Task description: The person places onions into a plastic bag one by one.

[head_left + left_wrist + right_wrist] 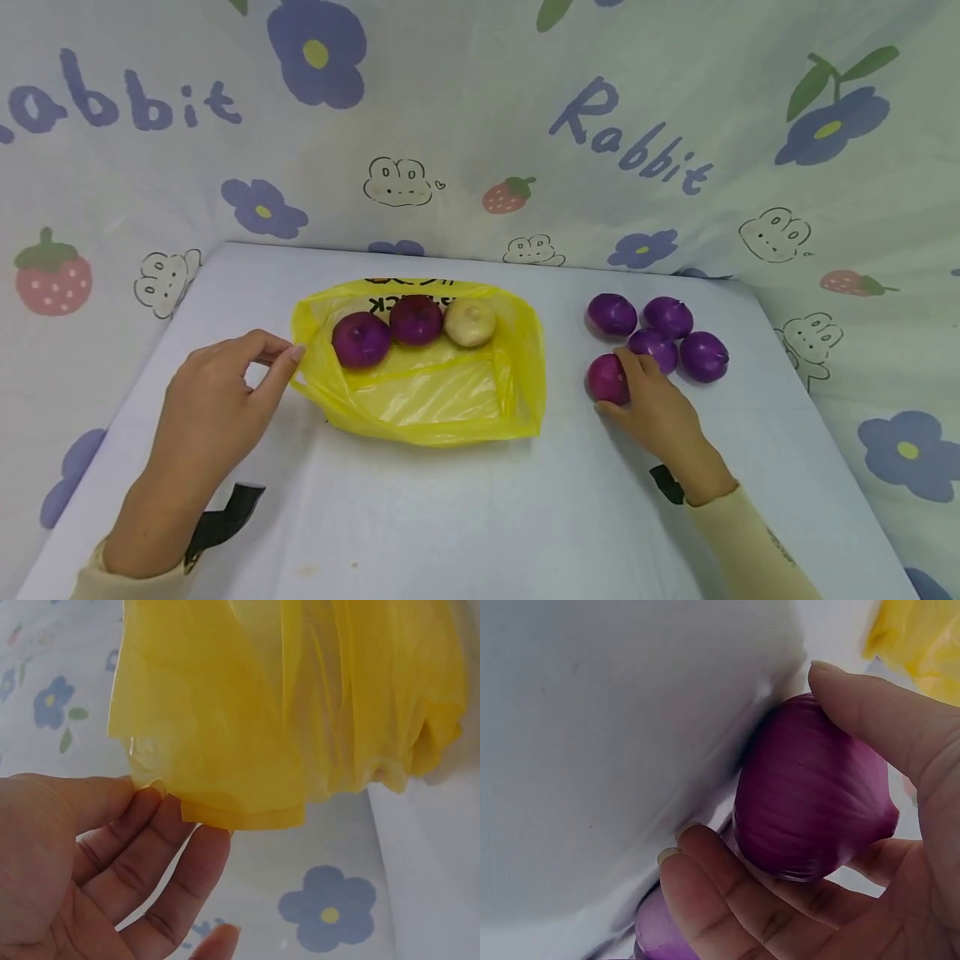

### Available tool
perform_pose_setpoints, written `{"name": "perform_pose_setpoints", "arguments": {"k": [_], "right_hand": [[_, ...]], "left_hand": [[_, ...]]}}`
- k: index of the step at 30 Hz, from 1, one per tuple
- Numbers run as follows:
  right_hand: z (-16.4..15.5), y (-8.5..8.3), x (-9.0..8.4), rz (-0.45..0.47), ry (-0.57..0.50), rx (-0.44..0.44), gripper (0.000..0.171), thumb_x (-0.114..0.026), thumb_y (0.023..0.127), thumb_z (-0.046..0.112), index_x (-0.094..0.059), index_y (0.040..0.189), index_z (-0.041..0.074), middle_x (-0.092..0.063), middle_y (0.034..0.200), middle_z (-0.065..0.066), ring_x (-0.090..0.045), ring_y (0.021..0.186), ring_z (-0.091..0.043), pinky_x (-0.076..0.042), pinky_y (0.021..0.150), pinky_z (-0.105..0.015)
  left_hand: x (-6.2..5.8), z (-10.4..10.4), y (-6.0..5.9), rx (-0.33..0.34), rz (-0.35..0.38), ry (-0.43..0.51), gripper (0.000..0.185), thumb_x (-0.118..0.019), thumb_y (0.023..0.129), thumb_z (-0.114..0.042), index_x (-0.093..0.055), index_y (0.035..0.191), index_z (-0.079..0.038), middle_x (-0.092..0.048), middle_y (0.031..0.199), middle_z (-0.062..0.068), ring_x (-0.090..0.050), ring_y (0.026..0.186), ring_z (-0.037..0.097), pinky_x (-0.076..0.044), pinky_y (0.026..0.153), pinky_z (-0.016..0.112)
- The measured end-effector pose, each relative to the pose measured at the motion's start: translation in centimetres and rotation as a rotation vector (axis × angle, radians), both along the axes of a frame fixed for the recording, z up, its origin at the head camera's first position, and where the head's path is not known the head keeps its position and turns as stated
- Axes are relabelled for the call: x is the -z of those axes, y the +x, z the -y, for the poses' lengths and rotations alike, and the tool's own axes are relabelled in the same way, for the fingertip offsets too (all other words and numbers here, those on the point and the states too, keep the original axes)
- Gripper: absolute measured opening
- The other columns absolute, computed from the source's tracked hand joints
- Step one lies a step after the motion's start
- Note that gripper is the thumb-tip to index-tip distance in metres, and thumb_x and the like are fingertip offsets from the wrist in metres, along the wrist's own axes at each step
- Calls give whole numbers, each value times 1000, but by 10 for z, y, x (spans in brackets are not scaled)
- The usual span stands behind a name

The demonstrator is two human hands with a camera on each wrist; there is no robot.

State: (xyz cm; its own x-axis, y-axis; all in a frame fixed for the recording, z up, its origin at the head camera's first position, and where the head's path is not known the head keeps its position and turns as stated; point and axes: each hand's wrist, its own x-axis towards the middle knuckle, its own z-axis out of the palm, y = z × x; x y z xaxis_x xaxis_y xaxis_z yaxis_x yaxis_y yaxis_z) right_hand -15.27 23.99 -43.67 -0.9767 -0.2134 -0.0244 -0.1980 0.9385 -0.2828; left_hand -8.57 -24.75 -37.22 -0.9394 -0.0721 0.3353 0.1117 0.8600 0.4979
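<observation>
Left hand (217, 400): thumb and fingertips pinching the rim of the yellow bag (442, 430), which lies to its right.
Right hand (663, 417): half closed, thumb and fingers curled round a purple onion (604, 381); four other onions (703, 357) sit just beyond it.
Handling: probably best to cup the slick sides evenly, rim held wide.
Onion's look: round, glossy, finely streaked, tapering to a nub facing the palm.

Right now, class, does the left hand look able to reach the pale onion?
Probably yes, once the left hand releases the yellow bag: its mouth gapes open and nothing covers the pale onion, though two purple onions lie between.
</observation>
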Motion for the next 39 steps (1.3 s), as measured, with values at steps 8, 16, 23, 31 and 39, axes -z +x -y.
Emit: {"name": "perform_pose_setpoints", "arguments": {"k": [8,16,23,31,39], "right_hand": [[7,-4,7,-69,31,-33,89,-86,88,32,-38,155,-4,-53,133,-37,-65,109,-51,-57,88,-63],[11,-7,10,-60,40,11,87,-83,89,40,-41,153,-1,-55,128,-34,-65,103,-48,-58,85,-64],[7,-13,5,46,15,58,91,-80,89,51,-40,155,2,-55,134,-33,-63,112,-47,-54,92,-67],[6,-11,2,81,-31,81,99,-82,87,54,-37,157,0,-52,142,-33,-59,121,-48,-52,97,-66],[3,-7,2,52,-54,57,96,-84,86,52,-42,155,2,-53,142,-31,-60,120,-47,-52,97,-65]], "left_hand": [[0,0,0,2,3,-1,16,-72,100,-20,-74,106,-5,-76,96,15,-57,76,31,-43,71,48],[-1,-1,1,1,8,-8,17,-72,101,-21,-74,106,-5,-76,97,15,-57,76,31,-44,71,49],[0,-1,1,20,-27,3,14,-72,100,-18,-74,104,-5,-76,94,13,-58,73,29,-44,70,46],[0,0,0,26,-25,-2,14,-72,100,-20,-74,104,-7,-76,94,11,-56,70,27,-44,67,43],[1,0,1,27,-28,0,14,-73,100,-19,-74,104,-6,-76,94,12,-56,70,27,-44,66,43]]}}
